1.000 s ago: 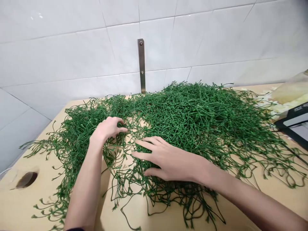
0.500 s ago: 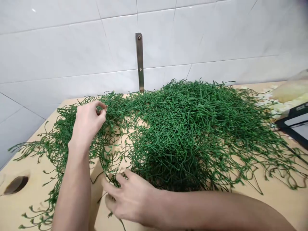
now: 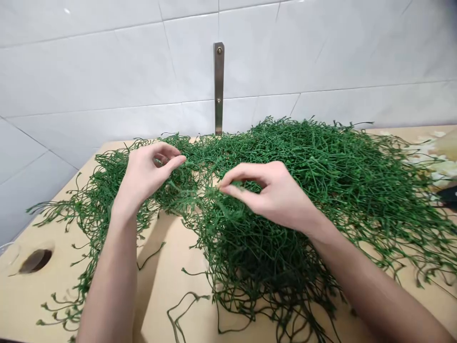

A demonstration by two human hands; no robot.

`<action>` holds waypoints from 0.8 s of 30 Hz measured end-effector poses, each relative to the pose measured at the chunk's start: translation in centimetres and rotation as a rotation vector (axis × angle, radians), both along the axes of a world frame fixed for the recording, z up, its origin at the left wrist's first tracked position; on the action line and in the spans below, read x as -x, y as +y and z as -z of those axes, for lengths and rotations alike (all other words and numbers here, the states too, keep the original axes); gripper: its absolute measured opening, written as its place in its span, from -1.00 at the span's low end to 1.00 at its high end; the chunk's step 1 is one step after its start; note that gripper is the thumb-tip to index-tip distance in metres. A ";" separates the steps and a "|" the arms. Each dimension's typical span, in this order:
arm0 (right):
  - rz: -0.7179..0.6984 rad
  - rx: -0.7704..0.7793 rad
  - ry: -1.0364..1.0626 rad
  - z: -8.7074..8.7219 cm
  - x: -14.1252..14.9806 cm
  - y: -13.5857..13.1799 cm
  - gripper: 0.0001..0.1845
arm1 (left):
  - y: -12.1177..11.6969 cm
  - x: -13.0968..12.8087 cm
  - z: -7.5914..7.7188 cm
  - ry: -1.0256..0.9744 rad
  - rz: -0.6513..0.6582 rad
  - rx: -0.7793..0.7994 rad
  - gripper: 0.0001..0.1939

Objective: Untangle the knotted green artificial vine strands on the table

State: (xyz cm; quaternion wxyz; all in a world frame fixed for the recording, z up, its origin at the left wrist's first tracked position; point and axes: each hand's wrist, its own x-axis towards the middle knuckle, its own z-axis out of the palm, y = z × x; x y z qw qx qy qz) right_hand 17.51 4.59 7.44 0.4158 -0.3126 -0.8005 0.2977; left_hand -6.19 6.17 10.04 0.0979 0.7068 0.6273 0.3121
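Note:
A big tangled heap of thin green artificial flower stems (image 3: 342,176) covers much of the wooden table, each with small forked tips. A looser band of the same stems (image 3: 89,214) runs down the left side. My left hand (image 3: 144,174) is over that band, thumb and fingertips pinched together; what sits between them is too small to make out. My right hand (image 3: 278,200) hovers at the heap's near left part, its thumb and forefinger closed on a blurred green stem (image 3: 210,194). Blurred stems also show between the two hands.
The wooden table (image 3: 193,286) has a round hole (image 3: 35,260) at left. A metal bracket (image 3: 219,85) is fixed to the white tiled wall (image 3: 107,76) behind. White petals (image 3: 437,157) and a dark object (image 3: 448,194) lie at the right edge. Single stems (image 3: 178,317) lie in front.
My right hand has risen from the table's front and come up near my left hand, now pinching a stem. The stems by its former place have shifted. The view has turned slightly left.

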 end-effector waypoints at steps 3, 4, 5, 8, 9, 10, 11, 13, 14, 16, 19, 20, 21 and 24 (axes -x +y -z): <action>0.146 0.032 0.177 0.2 -0.6 1.3 -0.96 | -0.5 -1.4 -0.4 -0.183 0.233 0.099 -0.62; 0.176 0.044 0.226 0.3 -0.8 1.6 -0.94 | -0.5 -1.9 -0.3 -0.201 0.296 0.154 -0.61; 0.197 0.051 0.273 0.3 -0.9 1.9 -0.93 | -0.5 -2.2 -0.1 -0.200 0.346 0.204 -0.61; 0.251 0.036 0.393 0.1 -1.4 2.3 -0.91 | -0.1 -3.0 0.7 -0.125 0.395 0.275 -0.51; 0.272 0.018 0.424 0.0 -1.5 2.3 -0.90 | 0.0 -3.1 0.9 -0.088 0.375 0.275 -0.52; 0.295 0.000 0.449 -0.1 -1.7 2.4 -0.89 | 0.1 -3.2 1.0 -0.058 0.348 0.262 -0.53; 0.318 -0.012 0.468 -0.2 -1.9 2.5 -0.87 | 0.1 -3.1 0.9 -0.036 0.323 0.242 -0.54; 0.354 -0.023 0.503 -0.2 -2.4 2.9 -0.85 | 0.1 -2.7 0.7 -0.009 0.286 0.183 -0.52; 0.380 -0.024 0.528 -0.1 -2.7 3.2 -0.84 | 0.1 -2.4 0.5 0.007 0.276 0.148 -0.51; 0.442 -0.021 0.578 -0.1 -3.5 3.9 -0.82 | 0.3 -1.6 0.3 0.069 0.248 0.080 -0.50; 0.540 -0.017 0.645 -0.3 -4.7 4.5 -0.78 | 1.0 0.1 0.7 0.236 0.149 0.042 -0.53; 0.565 -0.024 0.664 -0.5 -5.0 4.6 -0.77 | 1.3 0.7 1.0 0.305 0.091 0.045 -0.55; 0.583 -0.034 0.681 -0.7 -5.2 4.6 -0.76 | 1.5 1.3 1.4 0.367 0.017 0.046 -0.57; 0.568 -0.074 0.723 -1.3 -5.2 4.1 -0.77 | 1.5 2.3 1.7 0.440 -0.114 -0.002 -0.55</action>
